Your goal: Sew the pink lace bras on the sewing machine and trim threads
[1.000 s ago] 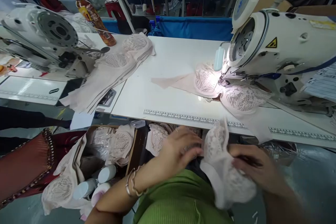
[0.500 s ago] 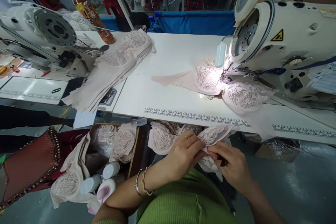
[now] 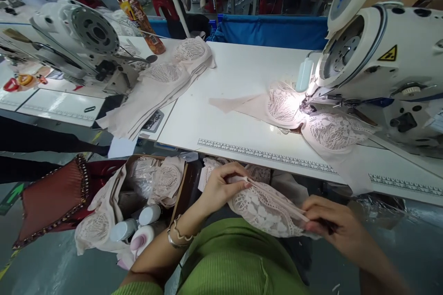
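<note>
Over my lap, below the table's front edge, I hold a pale pink lace bra piece (image 3: pixel 265 209) stretched between both hands. My left hand (image 3: pixel 221 184) pinches its upper left edge; a bracelet sits on that wrist. My right hand (image 3: pixel 332 226) grips the right end of the same edge, which runs taut between the two. Another lace bra (image 3: pixel 304 117) lies on the white table (image 3: pixel 235 101) under the lit needle of the white sewing machine (image 3: pixel 380 64).
A stack of pink lace pieces (image 3: pixel 162 87) lies at the table's left. A second sewing machine (image 3: pixel 79 41) and an amber bottle (image 3: pixel 138 16) stand further left. A cardboard box (image 3: pixel 152 193) with lace pieces and thread cones sits by my left knee, next to a red bag (image 3: pixel 55 198).
My hands were together, pinching the lace in the middle. They have moved apart and pulled the piece's edge out straight between them. The view has shifted slightly to the left.
</note>
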A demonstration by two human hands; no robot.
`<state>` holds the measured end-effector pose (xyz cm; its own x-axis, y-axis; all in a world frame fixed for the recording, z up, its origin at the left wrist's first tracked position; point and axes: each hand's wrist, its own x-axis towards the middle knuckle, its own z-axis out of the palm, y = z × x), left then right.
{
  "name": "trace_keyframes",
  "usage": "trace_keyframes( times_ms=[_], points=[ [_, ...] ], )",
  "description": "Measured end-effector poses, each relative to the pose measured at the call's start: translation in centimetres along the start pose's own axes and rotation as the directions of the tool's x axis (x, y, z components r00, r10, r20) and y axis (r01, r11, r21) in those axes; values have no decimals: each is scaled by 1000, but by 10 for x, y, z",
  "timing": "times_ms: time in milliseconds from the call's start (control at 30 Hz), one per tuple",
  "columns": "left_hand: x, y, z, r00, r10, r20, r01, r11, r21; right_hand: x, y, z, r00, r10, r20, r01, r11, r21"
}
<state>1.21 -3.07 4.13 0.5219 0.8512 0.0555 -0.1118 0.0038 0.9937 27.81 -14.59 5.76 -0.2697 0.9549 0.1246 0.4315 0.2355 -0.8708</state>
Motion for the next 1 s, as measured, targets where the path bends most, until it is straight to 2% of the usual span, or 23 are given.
trace_keyframes(
  times_ms=[100,233,400,500,567,667,800,867,933,1000],
  points=[
    [-4,-7,-7,995,59,-85,-58,998,17,-2,-1,-9,992,-22,-121,13,998,-68],
    [-9,-14,-6,973,163,-161,-137,978,156,-2,1,-2,949,-109,-295,23,959,-281],
    [-11,-17,-4,955,236,-178,-189,951,246,-4,7,15,886,-128,-445,-48,930,-363],
    [-11,-19,-6,953,240,-183,-191,949,250,-3,9,19,865,-61,-498,-155,911,-382],
    [-11,-20,-7,956,222,-190,-172,954,248,-1,8,19,868,-26,-496,-206,890,-407],
    [-10,-21,-7,962,192,-195,-144,961,238,5,4,15,886,-20,-464,-193,892,-408],
    [-9,-24,-4,962,176,-208,-128,966,224,9,-3,3,905,40,-424,-173,944,-280],
    [-9,-26,-5,963,175,-204,-135,971,195,9,-6,-7,928,72,-365,-149,971,-185],
    [-8,-24,-10,978,150,-146,-127,979,157,10,-10,-17,955,82,-286,-112,990,-88],
    [-6,-19,-12,995,98,-14,-94,983,160,14,-16,-22,977,71,-199,-78,996,-32]
  ],
)
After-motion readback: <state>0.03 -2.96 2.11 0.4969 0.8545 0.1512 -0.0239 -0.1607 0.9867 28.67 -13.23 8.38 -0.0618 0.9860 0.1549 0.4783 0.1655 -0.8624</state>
